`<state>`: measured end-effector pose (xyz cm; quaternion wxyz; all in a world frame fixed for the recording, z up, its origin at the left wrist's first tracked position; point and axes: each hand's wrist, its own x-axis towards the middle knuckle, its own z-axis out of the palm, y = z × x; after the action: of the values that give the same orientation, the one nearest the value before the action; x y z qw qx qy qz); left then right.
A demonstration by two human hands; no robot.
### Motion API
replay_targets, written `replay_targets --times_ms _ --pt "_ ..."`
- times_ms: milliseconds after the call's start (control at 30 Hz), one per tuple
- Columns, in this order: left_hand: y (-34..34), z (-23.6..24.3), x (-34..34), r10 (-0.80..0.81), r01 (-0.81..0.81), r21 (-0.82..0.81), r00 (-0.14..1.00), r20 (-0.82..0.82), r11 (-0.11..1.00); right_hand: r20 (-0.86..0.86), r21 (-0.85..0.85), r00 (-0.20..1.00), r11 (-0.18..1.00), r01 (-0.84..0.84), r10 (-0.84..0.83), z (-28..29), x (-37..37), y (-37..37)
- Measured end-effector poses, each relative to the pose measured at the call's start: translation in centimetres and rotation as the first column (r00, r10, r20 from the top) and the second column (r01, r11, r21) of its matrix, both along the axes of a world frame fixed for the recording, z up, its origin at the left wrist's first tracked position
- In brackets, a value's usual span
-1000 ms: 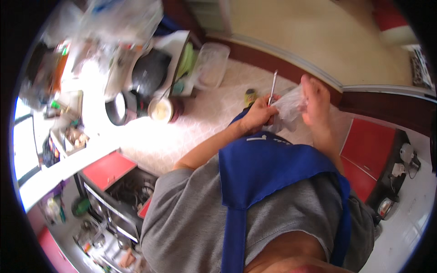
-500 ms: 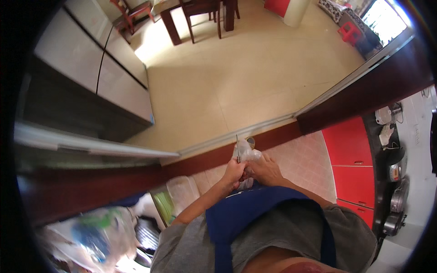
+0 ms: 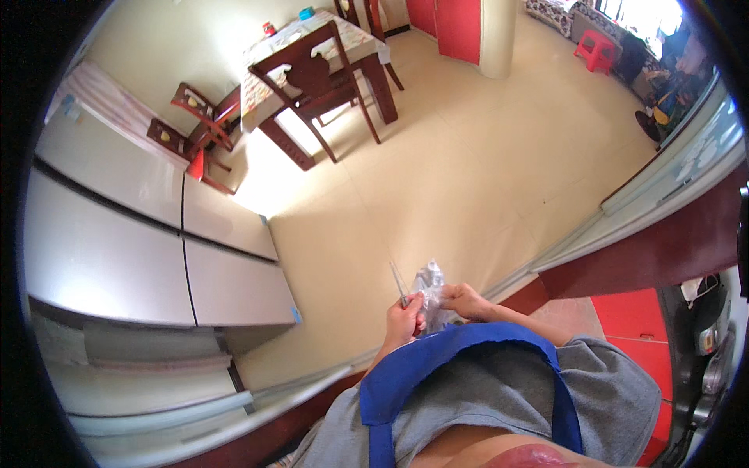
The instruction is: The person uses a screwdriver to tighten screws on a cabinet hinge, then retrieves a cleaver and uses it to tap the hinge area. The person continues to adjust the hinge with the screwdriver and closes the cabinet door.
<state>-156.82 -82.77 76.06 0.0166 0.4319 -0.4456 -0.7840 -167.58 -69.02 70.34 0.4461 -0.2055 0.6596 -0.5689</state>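
Note:
My left hand (image 3: 403, 318) is closed around the lower end of a thin metal blade (image 3: 399, 279), which points up and away from me. Whether it belongs to scissors or a knife is unclear. Just right of it, a crumpled clear plastic bag (image 3: 431, 295) spans the gap between my hands, its top sticking up beyond the fingers. My right hand (image 3: 465, 302) pinches the bag's right side. What the bag holds, if anything, cannot be made out. Both hands are close in front of my blue apron (image 3: 460, 337).
A silver-grey refrigerator (image 3: 117, 249) stands at left. Farther off are a cloth-covered dining table (image 3: 265, 93) and a dark wooden chair (image 3: 312, 86). A red stool (image 3: 596, 51) stands at far right. Red cabinets (image 3: 636, 316) and a sliding-door track (image 3: 562, 253) are at right.
My body has moved forward over the door track toward the dining area, and the view has tilted up. Both hands keep their holds; the right hand has moved slightly away from the left.

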Motion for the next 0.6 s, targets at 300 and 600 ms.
replay_targets --times_ms 300,600 --pt "-14.3 -6.1 -22.6 -0.517 0.306 -0.588 0.825 -0.228 0.749 0.317 0.309 0.754 0.814 0.492 -0.576 -0.8 -22.3 -10.1" --pt "-17.8 -3.3 -46.7 -0.942 0.121 -0.943 0.172 -0.287 0.309 0.461 0.148 0.625 0.750 0.645 -0.629 2.4 -40.6 -14.0"
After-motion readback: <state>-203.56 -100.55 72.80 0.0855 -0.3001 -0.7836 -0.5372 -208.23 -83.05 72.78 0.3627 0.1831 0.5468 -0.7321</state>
